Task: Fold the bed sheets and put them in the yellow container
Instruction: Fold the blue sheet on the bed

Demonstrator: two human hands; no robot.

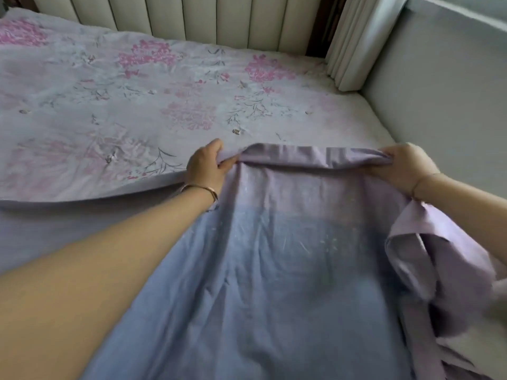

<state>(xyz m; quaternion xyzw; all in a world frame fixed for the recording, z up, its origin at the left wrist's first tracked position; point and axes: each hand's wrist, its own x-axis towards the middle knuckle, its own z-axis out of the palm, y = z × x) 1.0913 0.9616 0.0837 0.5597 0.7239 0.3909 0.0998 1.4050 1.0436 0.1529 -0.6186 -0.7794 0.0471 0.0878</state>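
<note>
A lilac bed sheet [288, 242] hangs from my two hands toward me, its plain back side facing up. My left hand [207, 167] grips the sheet's top edge at its left end, thumb under the fold. My right hand [406, 167] grips the same edge at its right end. The edge between them is rolled over and sags slightly. More of the sheet bunches in loose folds below my right wrist. A floral sheet [137, 105] with pink blossoms lies spread flat over the bed beyond my hands. No yellow container is in view.
A padded cream headboard [192, 17] stands along the far side of the bed. A pale curtain [356, 42] hangs at the far right corner, and a grey padded wall panel [444, 91] runs along the bed's right side.
</note>
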